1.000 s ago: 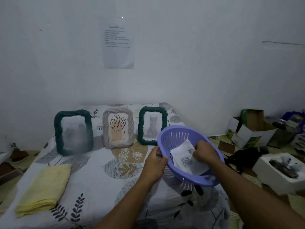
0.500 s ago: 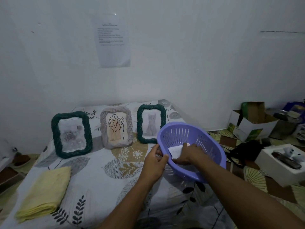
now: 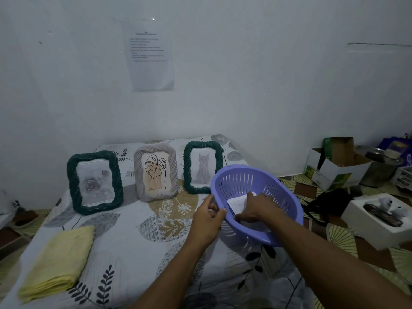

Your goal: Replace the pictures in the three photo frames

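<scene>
Right hand [image 3: 256,208] has dropped with the loose prints [image 3: 237,202] into the purple basket [image 3: 289,192], grip unclear; left hand [image 3: 206,221] grips its near rim. Three photo frames [image 3: 138,175], far side, apparently hold old pictures: none replaced yet.

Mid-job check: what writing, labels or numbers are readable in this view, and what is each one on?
Nothing here can be read.
Sheet of paper on the wall: several printed lines, too small and blurred.
Leaf picture in the grey frame: a small mark under the drawing, unreadable.
Green-and-white box on the floor: print too blurred.
Papers in the purple basket: no writing legible.
</scene>
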